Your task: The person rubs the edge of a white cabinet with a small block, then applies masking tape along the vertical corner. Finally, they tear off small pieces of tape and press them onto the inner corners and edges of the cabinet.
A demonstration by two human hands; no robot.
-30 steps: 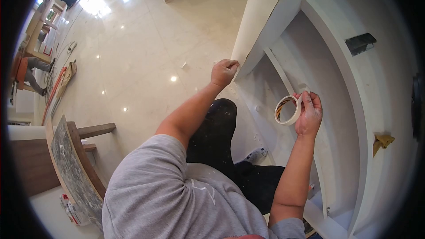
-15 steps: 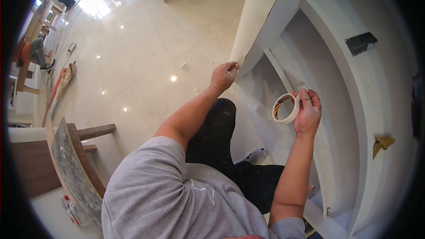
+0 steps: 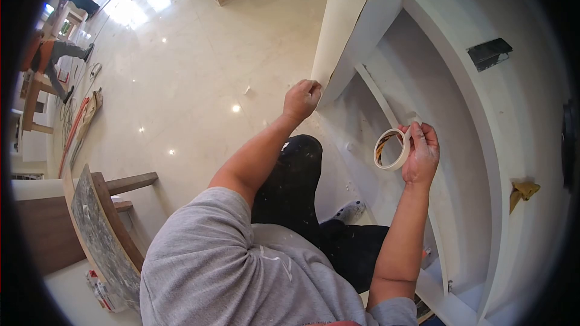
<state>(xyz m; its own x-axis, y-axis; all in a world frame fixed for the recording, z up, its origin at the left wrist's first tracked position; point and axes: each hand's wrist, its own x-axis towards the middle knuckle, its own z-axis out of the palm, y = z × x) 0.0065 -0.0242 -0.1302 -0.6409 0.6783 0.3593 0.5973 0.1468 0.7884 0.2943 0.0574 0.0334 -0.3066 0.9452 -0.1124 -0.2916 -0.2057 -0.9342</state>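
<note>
In my right hand [image 3: 421, 156] is a roll of masking tape [image 3: 403, 158], cream-coloured with a printed core. Thumb and fingers pinch its upper right side, in front of the white curved shelf unit [image 3: 447, 30]. My left hand [image 3: 301, 100] is closed, its fingertips pressed together right at the lower edge of a tall white panel [image 3: 342, 18]. Whatever lies between those fingertips is too small to make out. A narrow white divider [image 3: 376, 90] runs between the two hands.
A dark electrical box [image 3: 489, 54] and a crumpled tan piece [image 3: 523, 193] are on the unit's right side. A curved wooden piece [image 3: 99, 229] stands at lower left. Cables and long red tools [image 3: 75, 130] lie on the glossy floor [image 3: 199, 54]. Another person [image 3: 51, 54] is at far left.
Both hands keep nearly the same pose, with the tape roll still in the right; the left fingertips shift slightly. At far left, the other person's legs have spread into a stride.
</note>
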